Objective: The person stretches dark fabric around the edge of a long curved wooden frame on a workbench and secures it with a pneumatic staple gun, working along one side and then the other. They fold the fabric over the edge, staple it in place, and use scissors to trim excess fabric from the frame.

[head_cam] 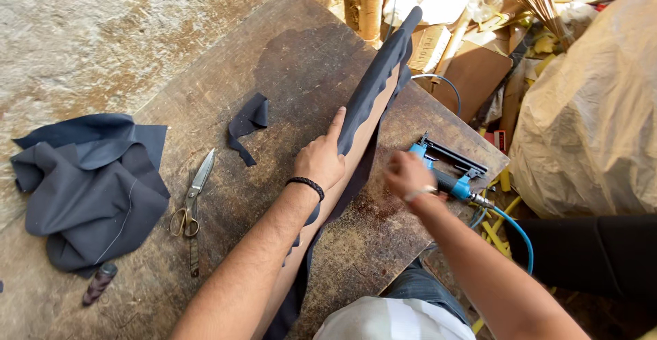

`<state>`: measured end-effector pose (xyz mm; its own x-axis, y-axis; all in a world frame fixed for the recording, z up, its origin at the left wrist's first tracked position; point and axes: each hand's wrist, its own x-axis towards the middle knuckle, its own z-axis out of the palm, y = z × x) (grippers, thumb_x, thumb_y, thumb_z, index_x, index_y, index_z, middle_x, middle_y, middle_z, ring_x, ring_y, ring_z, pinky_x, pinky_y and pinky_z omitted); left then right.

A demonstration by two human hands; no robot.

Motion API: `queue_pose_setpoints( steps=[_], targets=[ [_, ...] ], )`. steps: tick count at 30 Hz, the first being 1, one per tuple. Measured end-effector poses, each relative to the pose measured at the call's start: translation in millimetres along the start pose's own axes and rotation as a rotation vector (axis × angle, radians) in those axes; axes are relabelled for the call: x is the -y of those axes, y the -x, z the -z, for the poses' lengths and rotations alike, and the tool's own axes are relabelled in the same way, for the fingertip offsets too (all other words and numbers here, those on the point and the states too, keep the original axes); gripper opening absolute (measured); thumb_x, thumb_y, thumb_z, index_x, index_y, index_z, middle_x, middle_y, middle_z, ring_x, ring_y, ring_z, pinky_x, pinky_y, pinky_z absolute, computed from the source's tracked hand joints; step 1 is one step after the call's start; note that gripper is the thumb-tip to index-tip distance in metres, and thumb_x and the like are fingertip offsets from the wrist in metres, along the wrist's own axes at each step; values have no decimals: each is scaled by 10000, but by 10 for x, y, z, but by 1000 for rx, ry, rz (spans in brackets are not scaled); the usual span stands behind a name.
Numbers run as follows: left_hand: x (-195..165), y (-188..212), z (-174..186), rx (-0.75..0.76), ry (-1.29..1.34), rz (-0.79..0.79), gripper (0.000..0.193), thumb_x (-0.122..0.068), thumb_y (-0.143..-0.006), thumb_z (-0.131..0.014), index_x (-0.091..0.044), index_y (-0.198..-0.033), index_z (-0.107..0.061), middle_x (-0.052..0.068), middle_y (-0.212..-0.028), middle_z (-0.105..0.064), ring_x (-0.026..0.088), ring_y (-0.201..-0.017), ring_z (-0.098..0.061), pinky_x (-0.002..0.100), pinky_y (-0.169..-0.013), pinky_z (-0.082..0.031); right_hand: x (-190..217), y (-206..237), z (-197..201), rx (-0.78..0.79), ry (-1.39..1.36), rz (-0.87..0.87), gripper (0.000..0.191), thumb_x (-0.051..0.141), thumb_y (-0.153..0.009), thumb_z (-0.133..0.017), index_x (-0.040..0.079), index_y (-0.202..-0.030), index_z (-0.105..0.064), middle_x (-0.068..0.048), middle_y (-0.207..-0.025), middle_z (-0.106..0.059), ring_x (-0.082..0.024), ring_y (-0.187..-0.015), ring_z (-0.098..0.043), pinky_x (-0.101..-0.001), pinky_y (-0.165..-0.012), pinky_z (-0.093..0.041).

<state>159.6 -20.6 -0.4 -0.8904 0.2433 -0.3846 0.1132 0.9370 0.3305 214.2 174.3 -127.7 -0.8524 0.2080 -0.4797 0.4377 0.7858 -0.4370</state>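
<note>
A long narrow wooden panel wrapped in dark navy fabric (375, 80) stands on edge across the worn wooden table (287, 59). My left hand (321, 156) presses against its side, index finger stretched up along the fabric. My right hand (405, 174), blurred, is at the grip of a blue and black pneumatic staple gun (448, 167) lying at the table's right edge; whether the fingers have closed on it is unclear. A blue air hose (514, 227) runs from the gun down to the right.
Metal scissors (191, 196) lie left of my left arm. A small dark fabric scrap (248, 122) and a heap of navy fabric (89, 182) sit on the table's left. A small dark roll (100, 282) lies near the front. Clutter and a covered bundle (595, 100) crowd the right.
</note>
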Motion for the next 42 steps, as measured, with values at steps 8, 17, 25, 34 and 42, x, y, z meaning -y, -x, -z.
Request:
queue_pose_setpoints(
  steps=[8,17,25,34,42],
  targets=[
    [61,-18,-8,8,16,40,1011,-171,-913,-651,-358,-1641,23,144,-1046,-716,321,-926,-749,467,-889,-608,-708,-306,133,-76,119,-64,763,67,-780,-726,136,-1472,-410,-234,-1179,-696,-398,-1109,-673,-468,-954,-540],
    [122,-8,-9,-56,-33,16,1022,-167,-893,-686,-354,-1637,-11,171,-1043,-719,348,-952,-730,486,-910,-581,-135,137,705,29,-645,230,451,279,-773,-797,78,-1171,-730,-138,-913,-792,-260,-788,-757,-386,-724,-604],
    [43,30,-13,-35,-21,49,1004,-143,-895,-657,-354,-1638,-16,150,-1036,-719,316,-925,-747,465,-871,-607,122,66,777,-154,-482,508,429,255,-799,-834,87,-1180,-731,-100,-981,-788,-191,-879,-756,-358,-802,-592],
    [-12,31,34,44,-43,100,1135,-57,-852,-691,-364,-1629,77,120,-1140,-688,266,-930,-740,428,-861,-614,197,457,543,-24,-514,519,381,272,-798,-825,83,-1118,-737,-109,-928,-797,-209,-817,-754,-367,-783,-604],
    [107,129,103,-6,45,-81,1112,-97,-831,-752,-240,-1626,12,227,-1380,-566,368,-1149,-659,459,-1005,-538,19,243,303,78,-176,175,448,402,-839,-792,73,-1138,-735,-180,-990,-777,-320,-916,-765,-424,-875,-589]
  ],
)
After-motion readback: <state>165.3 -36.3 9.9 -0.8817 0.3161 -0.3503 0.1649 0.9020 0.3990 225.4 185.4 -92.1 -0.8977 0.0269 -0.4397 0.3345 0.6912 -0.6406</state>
